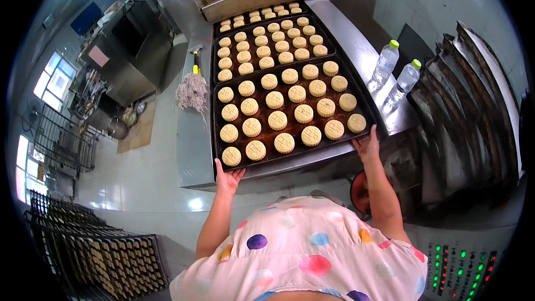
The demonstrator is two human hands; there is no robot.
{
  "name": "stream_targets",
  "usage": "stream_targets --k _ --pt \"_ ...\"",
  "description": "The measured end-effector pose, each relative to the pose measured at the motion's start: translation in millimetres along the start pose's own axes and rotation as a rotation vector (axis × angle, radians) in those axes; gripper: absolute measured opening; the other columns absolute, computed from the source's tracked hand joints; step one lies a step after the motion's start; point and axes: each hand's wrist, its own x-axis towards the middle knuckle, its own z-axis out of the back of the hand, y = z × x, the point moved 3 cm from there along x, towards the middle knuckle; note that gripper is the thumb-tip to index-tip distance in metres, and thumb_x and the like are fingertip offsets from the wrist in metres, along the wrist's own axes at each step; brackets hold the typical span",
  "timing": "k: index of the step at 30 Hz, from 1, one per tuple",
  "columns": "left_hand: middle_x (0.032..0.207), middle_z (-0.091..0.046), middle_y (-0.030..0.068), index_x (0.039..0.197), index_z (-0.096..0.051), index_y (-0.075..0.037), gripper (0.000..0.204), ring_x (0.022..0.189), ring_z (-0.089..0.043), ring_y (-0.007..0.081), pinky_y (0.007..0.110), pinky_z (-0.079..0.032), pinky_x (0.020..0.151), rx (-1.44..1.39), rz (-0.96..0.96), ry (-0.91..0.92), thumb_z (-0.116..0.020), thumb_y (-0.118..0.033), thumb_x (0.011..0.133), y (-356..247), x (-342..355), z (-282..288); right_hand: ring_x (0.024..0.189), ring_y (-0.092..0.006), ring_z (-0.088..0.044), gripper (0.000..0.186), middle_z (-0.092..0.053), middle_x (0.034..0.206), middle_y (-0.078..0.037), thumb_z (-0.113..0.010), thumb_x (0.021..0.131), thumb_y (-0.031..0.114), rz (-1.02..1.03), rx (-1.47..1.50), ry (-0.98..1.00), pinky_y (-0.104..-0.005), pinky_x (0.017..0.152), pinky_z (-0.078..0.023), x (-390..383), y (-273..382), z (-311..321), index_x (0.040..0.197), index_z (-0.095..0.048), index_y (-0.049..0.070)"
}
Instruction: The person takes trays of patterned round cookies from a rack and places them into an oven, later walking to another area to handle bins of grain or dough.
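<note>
The nearest dark baking tray (259,138) lies on a metal surface, bearing rows of round, pale, stamped pastries (304,113). My left hand (227,177) grips its near left corner, thumb up along the edge and fingers underneath. At the near right corner my right hand (367,144) holds the same tray in a like way. Beyond it, end to end, lies a second tray (330,38) of pastries. A third tray (306,6) lies farther back, partly under the raised metal flap (256,1) of an oven-like opening.
Two clear bottles with green caps (384,64) stand right of the trays. A grey mop-like bundle (192,93) and a yellow-handled scraper (195,60) lie left. Dark trays (446,111) are stacked on edge at right. A rack of loaded trays (106,256) stands lower left.
</note>
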Motion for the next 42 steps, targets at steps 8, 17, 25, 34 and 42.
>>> stream_targets --k 8,17,25,34,42 --pt "0.103 -0.063 0.0160 0.107 -0.053 -0.001 0.029 0.100 -0.063 0.0280 0.036 -0.055 0.082 0.039 -0.046 0.221 -0.061 -0.024 0.090 14.3 -14.0 11.3 0.106 -0.0273 -0.060 0.048 -0.056 0.116 -0.015 -0.059 0.090 0.035 0.027 -0.163 0.123 -0.0366 0.085 -0.053 -39.3 -20.5 17.3 0.120 -0.044 0.000" --pt "0.104 -0.062 0.0189 0.110 -0.046 0.003 0.040 0.098 -0.064 0.0272 0.034 -0.057 0.076 0.165 -0.089 0.147 -0.061 -0.028 0.090 17.3 -12.7 19.2 0.100 -0.0267 -0.062 0.054 -0.059 0.111 -0.017 -0.059 0.090 0.040 0.027 -0.193 0.113 -0.0346 0.080 -0.055 -40.4 -21.6 8.1 0.117 -0.042 -0.004" --pt "0.101 -0.063 0.0203 0.114 -0.043 0.003 0.050 0.090 -0.066 0.0276 0.033 -0.058 0.070 0.256 -0.086 0.078 -0.062 -0.035 0.088 18.7 -15.6 17.9 0.097 -0.0262 -0.062 0.057 -0.059 0.107 -0.016 -0.052 0.091 0.047 0.048 -0.278 0.106 -0.0335 0.081 -0.054 -30.1 -28.2 3.4 0.115 -0.044 -0.004" --pt "0.096 -0.066 0.0187 0.108 -0.049 0.000 0.052 0.080 -0.068 0.0252 0.031 -0.057 0.061 0.326 -0.104 0.004 -0.064 -0.043 0.085 24.4 -16.5 18.2 0.101 -0.0278 -0.062 0.062 -0.057 0.115 -0.018 -0.048 0.092 0.050 0.031 -0.354 0.116 -0.0326 0.078 -0.055 -28.3 -30.3 7.4 0.122 -0.041 -0.003" --pt "0.092 -0.067 0.0145 0.106 -0.053 -0.001 0.055 0.074 -0.068 0.0210 0.027 -0.055 0.056 0.343 -0.131 -0.052 -0.060 -0.051 0.085 31.4 -20.2 22.7 0.096 -0.0290 -0.064 0.064 -0.055 0.114 -0.019 -0.044 0.093 0.052 0.050 -0.442 0.105 -0.0313 0.073 -0.056 -31.9 -30.5 3.4 0.125 -0.037 -0.003"
